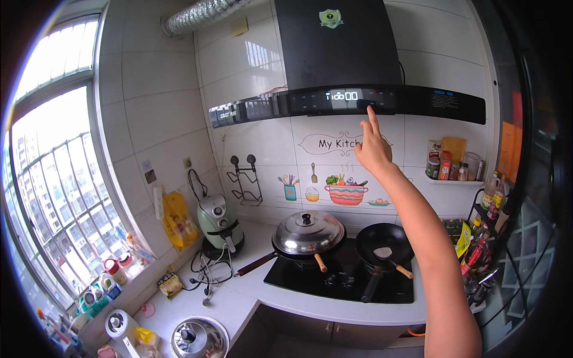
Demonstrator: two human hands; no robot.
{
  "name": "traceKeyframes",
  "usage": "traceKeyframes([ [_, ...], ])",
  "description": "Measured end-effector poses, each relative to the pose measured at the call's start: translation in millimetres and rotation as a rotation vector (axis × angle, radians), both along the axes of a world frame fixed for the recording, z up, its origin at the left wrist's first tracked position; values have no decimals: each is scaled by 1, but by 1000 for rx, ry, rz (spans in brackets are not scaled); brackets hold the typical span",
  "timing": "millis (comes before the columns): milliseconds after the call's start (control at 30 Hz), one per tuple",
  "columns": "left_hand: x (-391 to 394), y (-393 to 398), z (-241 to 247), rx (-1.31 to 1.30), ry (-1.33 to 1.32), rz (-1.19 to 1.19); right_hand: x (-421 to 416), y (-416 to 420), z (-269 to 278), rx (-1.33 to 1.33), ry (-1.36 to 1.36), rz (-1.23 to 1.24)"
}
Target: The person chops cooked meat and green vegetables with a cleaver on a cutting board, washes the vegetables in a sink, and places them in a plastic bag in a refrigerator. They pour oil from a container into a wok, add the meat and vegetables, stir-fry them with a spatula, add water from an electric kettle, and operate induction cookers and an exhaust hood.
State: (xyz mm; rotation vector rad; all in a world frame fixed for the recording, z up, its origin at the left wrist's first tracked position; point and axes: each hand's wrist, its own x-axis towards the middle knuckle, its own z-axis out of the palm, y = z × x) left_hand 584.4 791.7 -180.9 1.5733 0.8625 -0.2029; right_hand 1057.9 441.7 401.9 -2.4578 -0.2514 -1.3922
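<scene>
My right hand (374, 145) is raised to the black range hood (456, 105), its index finger extended to the lower edge of the glossy control panel (309, 102). White characters glow on the display just left of the fingertip. Nothing is held in this hand; the other fingers are curled. Below, a wok with a domed steel lid (291, 237) sits on the left of the black gas cooktop (313, 282). A black wok (376, 235) with a wooden-handled spatula (384, 254) in it stands on the right. My left hand is out of view.
A green air fryer (217, 223) stands in the corner beside tangled cords (210, 273). A steel lid (199, 338) lies on the white counter (237, 291). Spice jars fill a wall shelf (454, 181); bottles (492, 197) crowd the right rack. A barred window (58, 179) is at left.
</scene>
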Motion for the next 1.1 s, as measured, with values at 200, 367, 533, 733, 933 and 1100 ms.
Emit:
traceKeyframes([
  [200,-2,0,0,15,8,6,11,37,8,-132,47,150],
  [367,-10,-7,-5,35,27,33,33,83,15,-207,105,232],
  [533,-30,-17,-26,117,84,74,91,110,19,51,255,108],
  [733,-105,-62,-94,353,384,87,117,125,-1,-184,-62,288],
  [933,-146,-84,-81,298,536,196,-45,182,-128,-177,680,1104],
  [1100,-113,-81,-39,276,336,296,-97,152,-304,-259,1556,1126],
])
